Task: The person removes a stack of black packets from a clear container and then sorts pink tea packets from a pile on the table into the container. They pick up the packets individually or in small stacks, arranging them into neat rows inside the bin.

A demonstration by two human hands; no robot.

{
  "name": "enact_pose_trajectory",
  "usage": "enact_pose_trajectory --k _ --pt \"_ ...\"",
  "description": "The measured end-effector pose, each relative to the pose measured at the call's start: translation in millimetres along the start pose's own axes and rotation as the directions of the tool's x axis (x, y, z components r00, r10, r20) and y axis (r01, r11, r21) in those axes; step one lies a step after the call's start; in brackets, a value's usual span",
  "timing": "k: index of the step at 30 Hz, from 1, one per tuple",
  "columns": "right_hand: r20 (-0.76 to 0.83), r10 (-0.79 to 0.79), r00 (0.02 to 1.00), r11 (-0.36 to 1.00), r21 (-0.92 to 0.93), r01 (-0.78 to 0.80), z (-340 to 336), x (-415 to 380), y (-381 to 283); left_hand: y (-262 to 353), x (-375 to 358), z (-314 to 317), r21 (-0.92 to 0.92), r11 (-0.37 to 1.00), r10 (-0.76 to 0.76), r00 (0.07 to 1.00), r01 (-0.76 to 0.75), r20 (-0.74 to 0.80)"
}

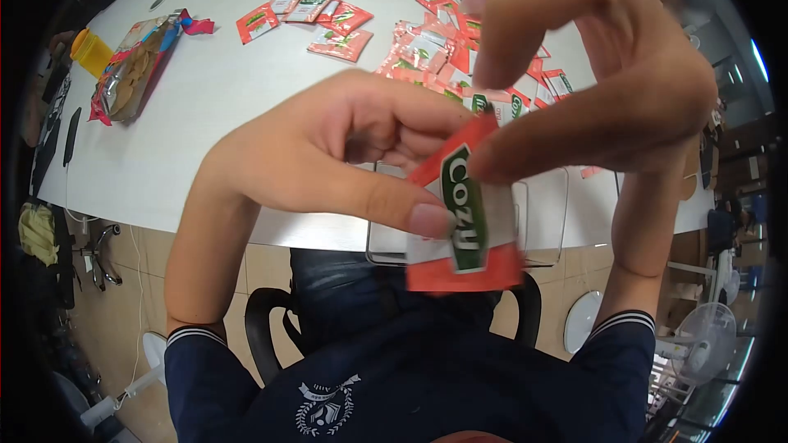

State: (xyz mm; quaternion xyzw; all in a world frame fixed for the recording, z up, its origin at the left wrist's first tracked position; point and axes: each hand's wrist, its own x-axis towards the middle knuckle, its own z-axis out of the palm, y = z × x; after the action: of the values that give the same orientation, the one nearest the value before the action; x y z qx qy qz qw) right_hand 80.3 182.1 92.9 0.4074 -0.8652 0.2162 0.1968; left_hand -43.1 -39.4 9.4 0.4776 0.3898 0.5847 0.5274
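Observation:
My left hand (328,143) pinches a red and white sachet (468,221) with a green "Cozy" label, its thumb pressed on the front. The sachet is tilted and slightly blurred, with its narrow upper corner pointing toward the pile behind. My right hand (607,57) is raised at the right, its fingers curved and spread apart. One of its digits overlaps the upper right edge of the sachet, while another fingertip hangs above it. Behind both hands lies a pile of similar sachets (427,47), partly covered by them.
A smaller group of sachets (341,43) lies farther back on the white table (238,98). At the left are an opened plastic bag (135,74) and a yellow container (90,53). A clear tray (542,213) sits at the near edge, below my hands.

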Motion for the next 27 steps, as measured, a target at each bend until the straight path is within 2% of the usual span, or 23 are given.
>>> enact_pose_trajectory --k 2,4,5,6,7,8,11,14,17,21,23,27 --pt "-0.078 0.142 0.987 0.99 0.0 -0.142 -1.3 -5.4 -4.8 14.0 4.7 1.5 0.125 0.987 -0.097 0.995 0.101 -0.036" --pt "-0.141 0.266 0.954 0.964 0.011 -0.267 -2.3 -9.9 -6.2 8.7 0.8 3.3 0.25 0.968 0.056 0.99 -0.023 -0.127" --pt "-0.133 0.356 0.925 0.935 0.048 -0.352 -1.8 -15.7 -9.6 -0.3 0.0 10.7 0.376 0.924 0.187 0.94 -0.07 -0.285" --pt "-0.101 0.435 0.895 0.9 0.071 -0.43 0.9 -21.7 -11.3 -6.4 0.5 18.1 0.461 0.884 0.269 0.888 -0.074 -0.374" --pt "-0.068 0.497 0.865 0.866 0.091 -0.491 5.3 -26.4 -15.3 -13.7 -1.5 21.6 0.562 0.824 0.341 0.86 -0.079 -0.379" --pt "-0.067 0.553 0.83 0.832 0.009 -0.554 14.2 -24.8 -23.5 -19.4 -3.4 24.3 0.652 0.754 0.409 0.833 -0.078 -0.373" --pt "-0.061 0.522 0.851 0.852 -0.006 -0.523 25.5 -25.8 -29.5 -26.4 -8.0 31.1 0.737 0.675 0.407 0.828 0.011 -0.385" --pt "-0.111 0.468 0.877 0.878 -0.057 -0.476 42.6 -30.4 -27.1 -30.2 -13.3 27.9 0.776 0.629 0.395 0.846 0.034 -0.357" --pt "-0.102 0.461 0.881 0.881 -0.062 -0.468 68.1 -42.0 -20.9 -26.3 -26.1 22.6 0.915 0.397 0.488 0.826 0.077 -0.281" --pt "-0.098 0.323 0.941 0.89 -0.307 -0.337 96.5 -51.2 -18.2 -33.6 -38.0 19.1 0.932 0.327 0.409 0.866 0.156 -0.289" --pt "-0.1 0.324 0.941 0.887 -0.314 -0.339 89.6 -50.6 -16.1 -34.0 -39.7 17.2 0.947 0.275 0.374 0.889 0.167 -0.265" --pt "-0.113 0.285 0.952 0.883 -0.356 -0.307 89.0 -52.5 -14.6 -31.7 -33.7 22.8 0.924 0.342 0.391 0.869 0.168 -0.303"
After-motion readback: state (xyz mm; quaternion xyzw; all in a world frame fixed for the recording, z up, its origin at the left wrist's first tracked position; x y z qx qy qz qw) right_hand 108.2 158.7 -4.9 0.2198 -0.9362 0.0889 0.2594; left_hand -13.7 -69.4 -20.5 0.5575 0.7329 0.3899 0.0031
